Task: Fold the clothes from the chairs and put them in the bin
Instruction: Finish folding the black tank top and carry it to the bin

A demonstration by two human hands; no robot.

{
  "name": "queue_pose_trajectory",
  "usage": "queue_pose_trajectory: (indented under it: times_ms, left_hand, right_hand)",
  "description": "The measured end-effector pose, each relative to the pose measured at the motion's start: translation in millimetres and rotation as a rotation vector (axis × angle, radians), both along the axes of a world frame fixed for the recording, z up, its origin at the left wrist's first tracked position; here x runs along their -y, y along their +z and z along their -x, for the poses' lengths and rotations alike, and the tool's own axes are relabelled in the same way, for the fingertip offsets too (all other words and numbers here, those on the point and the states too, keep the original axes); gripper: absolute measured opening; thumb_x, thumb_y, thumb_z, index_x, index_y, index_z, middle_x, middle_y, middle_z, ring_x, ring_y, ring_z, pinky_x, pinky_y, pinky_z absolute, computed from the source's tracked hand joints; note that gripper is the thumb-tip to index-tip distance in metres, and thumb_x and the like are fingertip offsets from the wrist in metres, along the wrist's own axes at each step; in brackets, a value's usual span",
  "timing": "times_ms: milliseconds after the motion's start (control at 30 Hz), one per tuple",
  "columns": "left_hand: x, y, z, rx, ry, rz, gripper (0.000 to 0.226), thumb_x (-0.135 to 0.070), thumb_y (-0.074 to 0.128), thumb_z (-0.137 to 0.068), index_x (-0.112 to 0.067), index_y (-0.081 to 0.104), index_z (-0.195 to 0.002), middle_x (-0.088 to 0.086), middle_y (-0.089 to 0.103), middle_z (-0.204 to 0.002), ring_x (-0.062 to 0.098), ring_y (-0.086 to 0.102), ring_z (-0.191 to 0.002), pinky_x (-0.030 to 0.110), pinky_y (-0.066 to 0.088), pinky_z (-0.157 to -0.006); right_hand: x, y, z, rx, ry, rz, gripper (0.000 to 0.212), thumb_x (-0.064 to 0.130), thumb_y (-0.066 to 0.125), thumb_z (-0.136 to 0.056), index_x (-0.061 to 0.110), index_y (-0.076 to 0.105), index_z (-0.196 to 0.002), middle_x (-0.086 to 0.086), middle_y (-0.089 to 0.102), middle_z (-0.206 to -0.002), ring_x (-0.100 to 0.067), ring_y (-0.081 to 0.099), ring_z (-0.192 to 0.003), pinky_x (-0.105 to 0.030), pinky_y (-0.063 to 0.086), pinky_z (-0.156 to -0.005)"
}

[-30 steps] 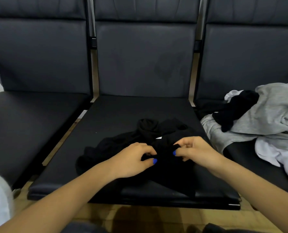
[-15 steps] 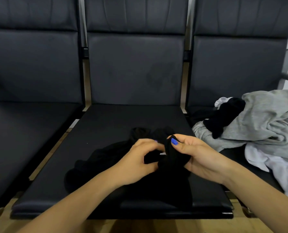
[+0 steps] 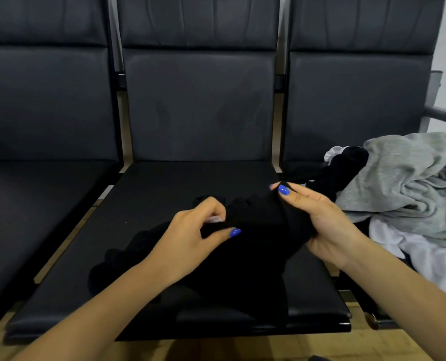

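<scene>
Head view: black garment [image 3: 245, 259] bunched on the middle chair seat [image 3: 164, 188]; left hand [image 3: 190, 235] and right hand [image 3: 320, 220] each pinch its edge, possibly the collar. Uneven pulling could twist the fold.

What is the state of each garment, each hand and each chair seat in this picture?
black garment: crumpled, unfolded, on the middle seat, held by both hands.
left hand: pinches the black garment near a white tag.
right hand: grips a raised part of the black garment.
grey garment: crumpled on the right seat.
white garment: crumpled under the grey one.
second black garment: bunched on the right-seat pile.
left seat: bare where visible.
</scene>
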State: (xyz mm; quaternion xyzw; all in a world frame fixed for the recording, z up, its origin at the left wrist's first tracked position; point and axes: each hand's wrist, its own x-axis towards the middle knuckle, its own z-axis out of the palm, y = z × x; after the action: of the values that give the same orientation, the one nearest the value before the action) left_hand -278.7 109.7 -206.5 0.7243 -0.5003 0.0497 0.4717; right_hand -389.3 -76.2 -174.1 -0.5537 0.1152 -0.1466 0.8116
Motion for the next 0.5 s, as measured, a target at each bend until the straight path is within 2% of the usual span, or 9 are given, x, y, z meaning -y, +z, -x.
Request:
queue_pose_trajectory:
  times_ms: [33, 67, 100, 133, 200, 267, 367, 500]
  left_hand:
    - [-3, 3, 0, 0.000, 0.017, -0.010, 0.029, -0.018, 0.073, -0.083, -0.032, 0.048, -0.078, -0.016, 0.060, -0.072, 0.007, 0.059, -0.060, 0.016, 0.046, -0.055]
    - [-6, 5, -1, 0.009, 0.037, -0.047, 0.025, -0.023, 0.072, -0.084, -0.035, 0.050, -0.084, -0.017, 0.063, -0.078, 0.010, 0.063, -0.065, 0.025, 0.051, -0.058]
    - [-9, 6, -3, 0.040, 0.064, -0.101, 0.022, -0.027, 0.071, -0.084, -0.037, 0.052, -0.091, -0.016, 0.065, -0.083, 0.013, 0.065, -0.069, 0.032, 0.053, -0.062]
    - [-12, 7, -5, 0.112, 0.096, -0.159, 0.022, -0.029, 0.070, -0.084, -0.038, 0.053, -0.096, -0.015, 0.066, -0.086, 0.013, 0.065, -0.072, 0.034, 0.053, -0.065]
    - [-15, 7, -12, 0.365, 0.191, -0.261, 0.031, -0.025, 0.074, -0.081, -0.031, 0.054, -0.104, -0.015, 0.068, -0.087, 0.006, 0.059, -0.067, 0.023, 0.043, -0.067]
    - [-17, 7, -20, 0.533, 0.322, -0.311, 0.045, -0.017, 0.080, -0.074, -0.024, 0.052, -0.109, -0.011, 0.068, -0.081, 0.008, 0.054, -0.059, 0.022, 0.031, -0.067]
    - [-22, 9, -30, 0.581, 0.498, -0.295, 0.050, -0.009, 0.083, -0.068, -0.012, 0.059, -0.113, -0.006, 0.067, -0.077, 0.015, 0.059, -0.059, 0.027, 0.028, -0.070]
    - [-21, 8, -32, 0.701, 0.604, -0.325, 0.048, -0.003, 0.083, -0.060, -0.007, 0.066, -0.104, 0.000, 0.062, -0.072, 0.022, 0.057, -0.056, 0.032, 0.024, -0.069]
  right_hand:
    - [2, 1, 0, 0.002, -0.031, -0.017, 0.016, 0.017, 0.063, -0.073, 0.016, 0.078, -0.079, -0.007, 0.074, -0.088, -0.014, 0.072, -0.078, -0.021, 0.058, -0.066]
    - [4, 0, 0, 0.002, -0.052, -0.029, 0.017, 0.018, 0.064, -0.073, 0.016, 0.077, -0.083, -0.007, 0.074, -0.090, -0.015, 0.072, -0.081, -0.022, 0.058, -0.068]
    - [6, 0, -1, 0.000, -0.070, -0.036, 0.018, 0.019, 0.064, -0.074, 0.015, 0.076, -0.087, -0.008, 0.074, -0.094, -0.017, 0.072, -0.085, -0.023, 0.059, -0.071]
    - [7, -2, -1, -0.004, -0.093, -0.043, 0.021, 0.020, 0.065, -0.074, 0.014, 0.076, -0.091, -0.009, 0.074, -0.098, -0.019, 0.072, -0.090, -0.025, 0.059, -0.074]
    - [8, -3, -2, -0.009, -0.144, -0.068, 0.026, 0.020, 0.065, -0.076, 0.011, 0.073, -0.099, -0.012, 0.073, -0.103, -0.023, 0.070, -0.097, -0.029, 0.059, -0.079]
    - [8, -4, -4, -0.011, -0.177, -0.107, 0.024, 0.017, 0.063, -0.082, 0.010, 0.071, -0.104, -0.012, 0.073, -0.105, -0.023, 0.071, -0.096, -0.029, 0.059, -0.077]
    - [5, -3, -3, -0.019, -0.195, -0.171, 0.019, 0.016, 0.059, -0.090, 0.013, 0.071, -0.104, -0.008, 0.074, -0.102, -0.019, 0.072, -0.092, -0.027, 0.059, -0.067]
    - [6, 1, -3, -0.012, -0.255, -0.214, 0.014, 0.017, 0.059, -0.089, 0.016, 0.073, -0.095, -0.004, 0.075, -0.095, -0.016, 0.073, -0.084, -0.026, 0.059, -0.063]
